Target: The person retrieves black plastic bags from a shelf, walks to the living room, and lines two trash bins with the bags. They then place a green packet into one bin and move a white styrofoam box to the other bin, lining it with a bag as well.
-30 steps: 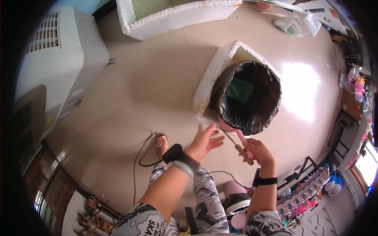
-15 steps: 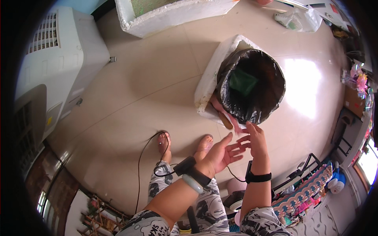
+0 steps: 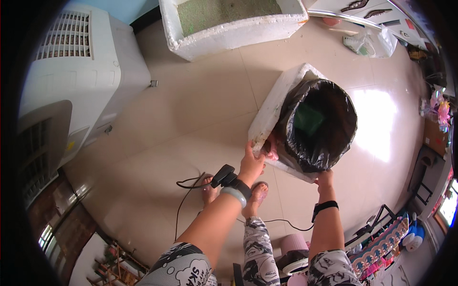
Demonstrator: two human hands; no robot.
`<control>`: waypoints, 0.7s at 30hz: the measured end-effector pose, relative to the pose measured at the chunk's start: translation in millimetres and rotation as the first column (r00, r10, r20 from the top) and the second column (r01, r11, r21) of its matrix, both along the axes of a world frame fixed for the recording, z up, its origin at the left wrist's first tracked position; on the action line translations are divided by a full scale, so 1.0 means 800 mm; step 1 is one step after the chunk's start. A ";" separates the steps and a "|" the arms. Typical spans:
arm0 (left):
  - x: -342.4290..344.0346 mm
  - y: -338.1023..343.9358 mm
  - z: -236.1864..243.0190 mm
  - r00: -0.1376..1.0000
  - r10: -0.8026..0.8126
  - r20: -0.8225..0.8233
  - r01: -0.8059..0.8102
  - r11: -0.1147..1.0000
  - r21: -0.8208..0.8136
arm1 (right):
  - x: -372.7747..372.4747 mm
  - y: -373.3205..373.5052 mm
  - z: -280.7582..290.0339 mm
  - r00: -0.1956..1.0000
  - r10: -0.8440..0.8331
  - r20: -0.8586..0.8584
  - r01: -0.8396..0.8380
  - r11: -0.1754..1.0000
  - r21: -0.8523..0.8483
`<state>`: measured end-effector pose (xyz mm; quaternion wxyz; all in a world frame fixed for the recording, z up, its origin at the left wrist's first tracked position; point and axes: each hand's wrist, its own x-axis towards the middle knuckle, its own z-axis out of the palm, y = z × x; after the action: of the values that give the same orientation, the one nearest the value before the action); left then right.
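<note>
A white foam box (image 3: 268, 106) stands on the floor in front of me. Inside it sits a round bin lined with a black plastic bag (image 3: 350, 109), its mouth facing up and a green piece (image 3: 309, 119) showing within. My left hand (image 3: 252, 164) grips the box's near left corner, fingers closed over the rim. Something pink and soft (image 3: 272, 148) pokes out between the bin and the box wall beside that hand. At the near right corner, my right hand (image 3: 325, 179) is closed on the box edge just below the bag; some of its fingers are hidden.
A larger foam box (image 3: 238, 35) holding greenish material stands at the far side. Left is a white-grey machine with grilles (image 3: 102, 62). A clear plastic bag (image 3: 369, 44) lies far right. A black cable (image 3: 177, 209) trails near my feet; a pink bin (image 3: 293, 243) stands close by.
My hands, earlier close together and open in front of the box, have parted and taken hold of its near corners. The whole scene sits lower and further right in view.
</note>
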<state>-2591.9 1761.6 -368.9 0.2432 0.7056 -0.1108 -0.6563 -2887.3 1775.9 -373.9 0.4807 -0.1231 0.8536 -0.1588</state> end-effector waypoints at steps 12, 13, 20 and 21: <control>0.233 -0.029 -0.008 0.970 -0.007 0.241 0.091 0.936 -0.340 | 0.306 -0.070 0.000 0.901 -0.004 0.433 0.034 0.998 -0.060; 0.248 0.006 -0.002 0.961 -0.095 0.260 0.173 0.939 -0.297 | 0.323 -0.083 -0.001 0.919 0.030 0.392 0.008 0.996 -0.093; 0.258 0.303 0.177 0.860 -0.441 0.257 0.430 0.897 0.102 | 0.424 -0.071 0.004 0.911 0.026 0.412 -0.028 1.000 0.001; 0.253 0.329 0.208 0.761 -0.583 0.284 0.590 0.804 0.069 | 0.440 -0.062 0.004 0.906 0.040 0.421 -0.053 0.998 0.018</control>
<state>-2389.1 2024.4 -202.7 0.0153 0.7211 -0.3683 -0.5867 -2535.2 1726.4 -370.4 0.6587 -0.0993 0.7289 -0.1579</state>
